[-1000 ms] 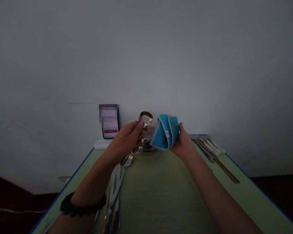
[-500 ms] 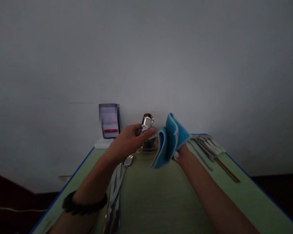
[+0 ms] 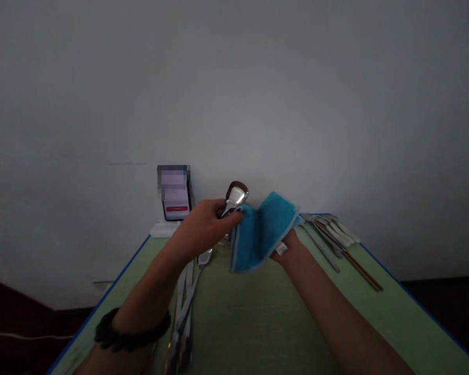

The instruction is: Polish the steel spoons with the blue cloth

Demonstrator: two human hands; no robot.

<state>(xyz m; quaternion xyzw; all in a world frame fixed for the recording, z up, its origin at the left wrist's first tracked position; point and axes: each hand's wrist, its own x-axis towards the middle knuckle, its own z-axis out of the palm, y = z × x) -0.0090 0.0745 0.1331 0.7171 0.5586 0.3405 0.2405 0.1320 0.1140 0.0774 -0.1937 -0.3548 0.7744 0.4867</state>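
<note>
My left hand [image 3: 208, 224] is closed around the handle of a shiny metal spoon [image 3: 237, 195], whose bowl points up past the thumb. A blue cloth [image 3: 263, 229] with a pale edge and a small white tag hangs from my right hand [image 3: 292, 246]. The fingers of that hand are mostly hidden behind the cloth. The cloth's left corner reaches my left thumb, just below the spoon's bowl. Behind both hands, a shiny metal dish [image 3: 224, 240] is almost fully covered.
On the green table [image 3: 254, 317], several metal utensils [image 3: 188, 302] lie at the left, one a spoon. To the right are several pieces of cutlery [image 3: 324, 237] and brown chopsticks [image 3: 362, 271]. A phone [image 3: 175, 192] leans on a white stand [image 3: 164, 229] by the wall [image 3: 234, 94].
The cloth has moved left and opened out, from folded beside the spoon to touching my left thumb. My left hand has hardly moved and still holds the spoon.
</note>
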